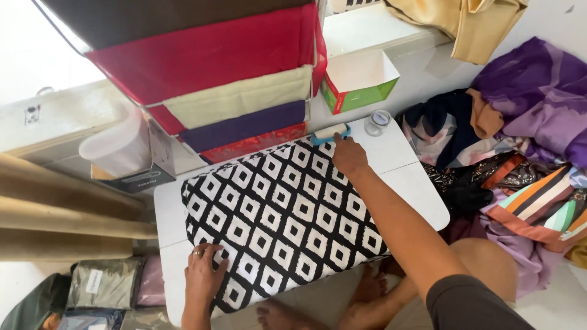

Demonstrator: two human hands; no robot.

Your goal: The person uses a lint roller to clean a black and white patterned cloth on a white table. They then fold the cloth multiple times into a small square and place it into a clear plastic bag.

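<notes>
Head view: the right hand point(350, 156) grips a lint roller point(330, 133) at the far edge of the patterned cloth point(281, 214); the left hand point(203, 275) presses flat on its near corner. A green-and-white box point(358, 82) stands behind the table point(422, 189).

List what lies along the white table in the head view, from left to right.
Left hand pressing the black-and-white diamond-patterned cloth → right hand at the blue-handled lint roller → small round clear-lidded container → pile of colourful folded fabrics.
</notes>
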